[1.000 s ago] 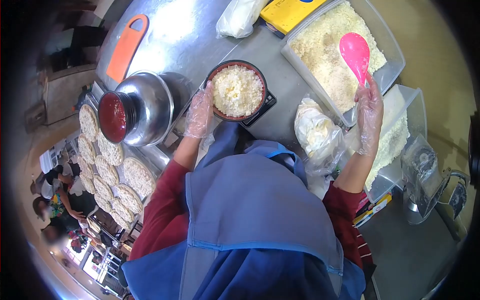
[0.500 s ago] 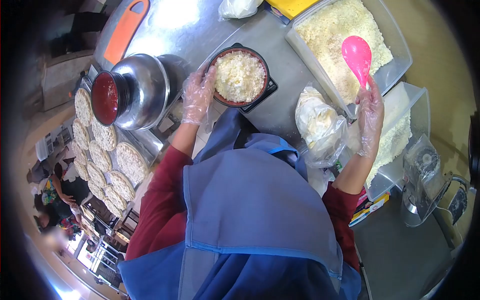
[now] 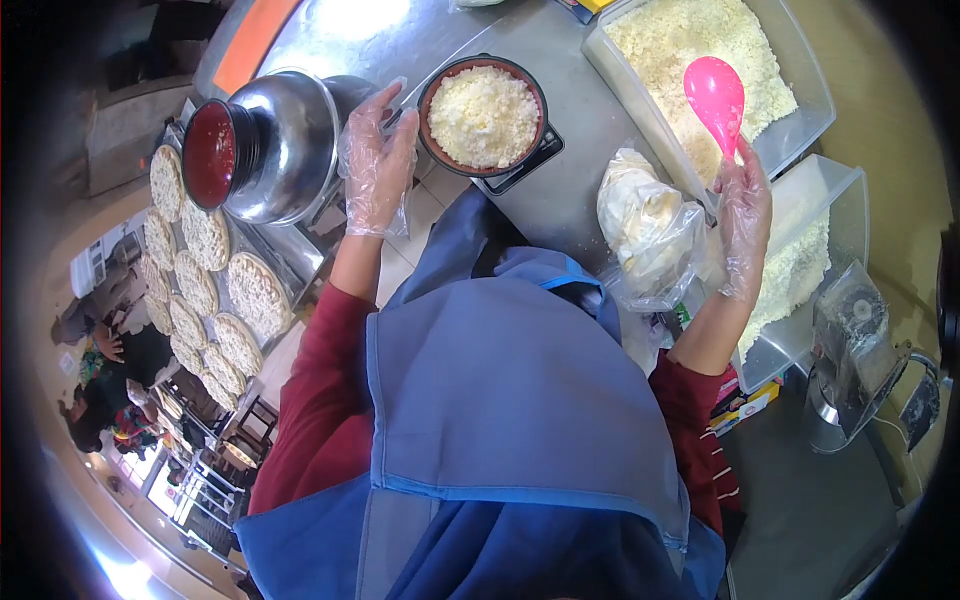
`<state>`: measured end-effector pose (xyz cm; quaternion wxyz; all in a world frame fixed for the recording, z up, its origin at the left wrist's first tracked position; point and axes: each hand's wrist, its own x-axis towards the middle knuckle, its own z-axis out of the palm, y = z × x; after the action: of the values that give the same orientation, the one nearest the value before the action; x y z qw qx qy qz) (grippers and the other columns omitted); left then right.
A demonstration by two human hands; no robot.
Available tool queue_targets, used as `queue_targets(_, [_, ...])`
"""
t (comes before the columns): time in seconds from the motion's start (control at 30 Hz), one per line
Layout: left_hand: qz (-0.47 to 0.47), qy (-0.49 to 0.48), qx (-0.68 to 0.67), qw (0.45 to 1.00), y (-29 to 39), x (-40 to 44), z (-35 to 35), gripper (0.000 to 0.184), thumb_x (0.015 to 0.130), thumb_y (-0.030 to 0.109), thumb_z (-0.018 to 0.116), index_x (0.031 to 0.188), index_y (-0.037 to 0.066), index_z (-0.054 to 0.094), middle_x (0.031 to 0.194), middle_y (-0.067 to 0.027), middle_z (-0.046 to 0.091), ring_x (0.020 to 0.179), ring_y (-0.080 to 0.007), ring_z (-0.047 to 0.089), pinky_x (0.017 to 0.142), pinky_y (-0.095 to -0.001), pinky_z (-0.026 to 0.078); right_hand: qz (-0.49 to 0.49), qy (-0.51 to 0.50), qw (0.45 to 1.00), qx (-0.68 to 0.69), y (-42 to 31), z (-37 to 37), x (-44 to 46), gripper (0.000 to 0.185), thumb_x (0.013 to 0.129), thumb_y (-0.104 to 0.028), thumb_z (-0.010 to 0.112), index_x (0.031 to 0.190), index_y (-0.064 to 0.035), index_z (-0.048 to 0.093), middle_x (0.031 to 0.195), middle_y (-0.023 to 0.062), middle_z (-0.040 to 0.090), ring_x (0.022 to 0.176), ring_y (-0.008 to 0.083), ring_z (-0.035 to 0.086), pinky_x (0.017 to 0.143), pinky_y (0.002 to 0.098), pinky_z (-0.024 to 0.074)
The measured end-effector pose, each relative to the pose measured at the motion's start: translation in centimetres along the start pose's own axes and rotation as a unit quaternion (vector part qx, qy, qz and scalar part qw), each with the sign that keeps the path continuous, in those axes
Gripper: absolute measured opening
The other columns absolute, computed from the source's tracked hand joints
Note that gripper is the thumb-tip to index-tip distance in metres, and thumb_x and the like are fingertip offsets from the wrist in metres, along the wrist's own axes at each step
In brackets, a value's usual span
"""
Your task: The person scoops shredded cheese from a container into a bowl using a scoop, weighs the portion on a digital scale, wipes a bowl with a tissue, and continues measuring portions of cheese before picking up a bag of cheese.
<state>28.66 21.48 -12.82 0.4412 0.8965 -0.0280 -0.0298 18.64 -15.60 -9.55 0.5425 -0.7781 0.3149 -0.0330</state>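
Observation:
My left hand, in a clear plastic glove, is open, thumb and fingers apart, just left of a dark bowl. White, crumbly grated food, looking like cheese, is heaped in that bowl. Under it shows part of a small black device, likely a kitchen scale. My gloved right hand is closed around the handle of a pink spoon. The spoon is held over a clear plastic bin full of the same grated food.
Left stand a rounded metal pot and nested red-and-black bowls, beside topped flat rounds on a tray. Right are a second bin, a plastic bag and a metal-and-plastic device. Other people appear far left.
My left hand has let go of the bowl's rim and moved slightly left, its fingers spreading. The right hand still holds the spoon over the bin. The view has shifted a little.

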Motion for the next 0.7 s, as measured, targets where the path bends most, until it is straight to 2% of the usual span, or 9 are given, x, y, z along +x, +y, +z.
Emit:
queue_targets(0.07, [-0.023, 0.006, -0.033, 0.999, -0.9, -0.3, -0.2, 0.043, 0.095, 0.027, 0.057, 0.132, 0.005, 0.053, 0.126, -0.0178, 0.051, 0.113, -0.0268, 0.052, 0.100, -0.0368, 0.041, 0.001, -0.005, 1.000, 0.002, 0.4, -0.2, 0.1, 0.043, 0.098, -0.012, 0.055, 0.138, 0.0004, 0.046, 0.078, -0.0021, 0.048, 0.071, 0.0077, 0.044, 0.069, 0.0205, 0.0389])
queue_targets(0.13, [-0.039, 0.019, -0.077, 0.996, -1.8, -0.4, -0.2, 0.043, 0.095, 0.026, 0.056, 0.132, 0.004, 0.052, 0.127, -0.0181, 0.052, 0.115, -0.0265, 0.052, 0.100, -0.0363, 0.040, 0.018, 0.037, 0.992, -0.116, 0.1, -0.4, 0.5, 0.038, 0.098, -0.018, 0.052, 0.131, 0.0013, 0.054, 0.077, -0.0019, 0.049, 0.072, 0.0079, 0.045, 0.067, 0.0214, 0.0392])
queue_targets(0.27, [-0.075, 0.037, -0.143, 0.986, -3.3, -0.8, -0.1, 0.043, 0.097, 0.026, 0.054, 0.132, 0.001, 0.052, 0.129, -0.0198, 0.053, 0.120, -0.0262, 0.050, 0.102, -0.0361, 0.038, 0.010, 0.015, 0.958, -0.287, 0.5, -1.9, 3.8, 0.039, 0.099, -0.026, 0.048, 0.123, 0.0025, 0.059, 0.077, -0.0005, 0.052, 0.072, 0.0104, 0.048, 0.068, 0.0247, 0.0411])
queue_targets(0.33, [-0.095, 0.050, -0.184, 0.977, -3.0, -1.2, -0.1, 0.043, 0.097, 0.027, 0.053, 0.132, 0.001, 0.051, 0.129, -0.0193, 0.053, 0.120, -0.0263, 0.051, 0.102, -0.0360, 0.038, 0.015, 0.006, 0.947, -0.320, 0.6, -1.7, 5.8, 0.041, 0.096, -0.034, 0.046, 0.111, -0.0022, 0.066, 0.079, 0.0209, 0.064, 0.077, 0.0286, 0.062, 0.074, 0.0378, 0.0470])
queue_targets(0.37, [-0.097, 0.047, -0.155, 0.982, -3.1, -1.3, -0.4, 0.044, 0.098, 0.029, 0.052, 0.132, 0.001, 0.051, 0.130, -0.0177, 0.053, 0.121, -0.0256, 0.051, 0.102, -0.0357, 0.038, -0.042, 0.059, 0.944, -0.323, 0.8, -0.9, 7.0, 0.037, 0.095, -0.031, 0.046, 0.103, -0.0017, 0.066, 0.087, 0.0246, 0.066, 0.088, 0.0367, 0.065, 0.077, 0.0434, 0.0479])
queue_targets(0.47, [-0.101, 0.045, -0.133, 0.985, -3.5, -1.4, -0.5, 0.045, 0.099, 0.032, 0.050, 0.133, 0.002, 0.051, 0.132, -0.0145, 0.053, 0.121, -0.0242, 0.050, 0.102, -0.0351, 0.038, -0.097, 0.083, 0.890, -0.438, 0.9, -0.2, 10.2, 0.034, 0.093, -0.029, 0.046, 0.100, -0.0025, 0.066, 0.096, 0.0253, 0.066, 0.097, 0.0419, 0.063, 0.080, 0.0475, 0.0484])
queue_targets(0.53, [-0.114, 0.037, -0.138, 0.983, -3.3, -1.4, -0.6, 0.046, 0.099, 0.034, 0.049, 0.133, 0.003, 0.050, 0.135, -0.0116, 0.053, 0.123, -0.0227, 0.049, 0.102, -0.0344, 0.038, -0.070, 0.091, 0.871, -0.477, 1.4, 0.3, 12.4, 0.034, 0.091, -0.030, 0.046, 0.102, -0.0032, 0.066, 0.099, 0.0244, 0.066, 0.099, 0.0425, 0.062, 0.084, 0.0498, 0.0481])
queue_targets(0.6, [-0.154, 0.049, -0.195, 0.968, -2.5, -1.5, -0.5, 0.047, 0.099, 0.034, 0.051, 0.134, 0.003, 0.050, 0.135, -0.0116, 0.053, 0.124, -0.0225, 0.048, 0.102, -0.0341, 0.039, -0.039, 0.111, 0.869, -0.482, 3.3, 1.1, 15.1, 0.034, 0.091, -0.031, 0.048, 0.101, -0.0038, 0.066, 0.100, 0.0242, 0.066, 0.098, 0.0415, 0.063, 0.084, 0.0491, 0.0492])
queue_targets(0.7, [-0.134, 0.051, -0.183, 0.973, -2.6, -1.4, -1.0, 0.049, 0.099, 0.034, 0.049, 0.137, 0.003, 0.049, 0.136, -0.0131, 0.050, 0.125, -0.0216, 0.047, 0.097, -0.0329, 0.043, -0.001, 0.116, 0.886, -0.449, 2.4, 3.3, 15.8, 0.034, 0.089, -0.030, 0.049, 0.099, -0.0029, 0.066, 0.098, 0.0252, 0.066, 0.097, 0.0406, 0.064, 0.084, 0.0488, 0.0499])
